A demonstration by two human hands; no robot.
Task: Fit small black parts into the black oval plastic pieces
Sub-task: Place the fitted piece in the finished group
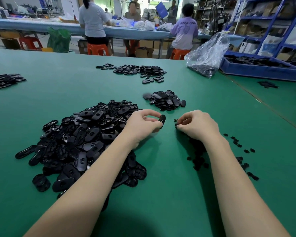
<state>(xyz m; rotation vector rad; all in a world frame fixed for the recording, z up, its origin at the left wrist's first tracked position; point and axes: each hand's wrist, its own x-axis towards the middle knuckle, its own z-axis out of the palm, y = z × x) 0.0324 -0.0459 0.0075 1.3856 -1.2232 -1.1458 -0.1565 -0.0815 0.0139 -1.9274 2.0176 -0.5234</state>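
My left hand [143, 124] pinches one black oval plastic piece [162, 119] between thumb and fingers, just above the green table [161, 194]. A large heap of black oval pieces [85, 142] lies under and left of that forearm. My right hand [197, 125] has its fingers curled down on small black parts [176, 124] at its fingertips, a short gap to the right of the oval piece. More small black parts [243, 147] lie scattered beside and beneath my right wrist.
A smaller pile of oval pieces [166, 100] sits just beyond my hands, with another pile [140, 71] farther back and one at the left edge [5, 80]. A clear plastic bag [207, 55] and a blue bin [260, 67] stand at the back right. People sit at a far bench.
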